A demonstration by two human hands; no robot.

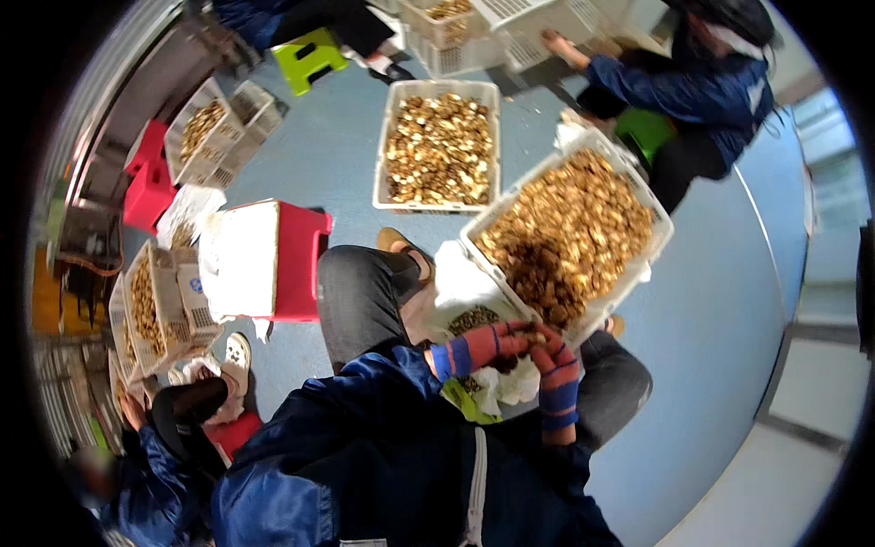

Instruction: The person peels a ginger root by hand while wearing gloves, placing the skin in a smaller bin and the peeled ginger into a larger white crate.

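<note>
Both my hands, in striped pink and blue knit gloves, meet over my lap by the near corner of a white crate (663, 228). My left hand (488, 345) and my right hand (554, 365) are closed, fingertips together, round a small brown piece (531, 337) that looks like a mushroom and is mostly covered. Brown and golden mushrooms (574, 232) fill the crate, darker at the near end. Beneath my hands, small dark trimmings (474, 319) lie on white sheeting (456, 278), with a yellow-green bag (467, 401) showing below.
Beyond my knees stands another white crate (378, 182) of mushrooms. A red stool (301, 260) with a pale top is at left, near further crates (150, 305). Co-workers sit at upper right (693, 100), upper left (314, 23) and lower left (164, 474). A green stool (310, 59) stands far off.
</note>
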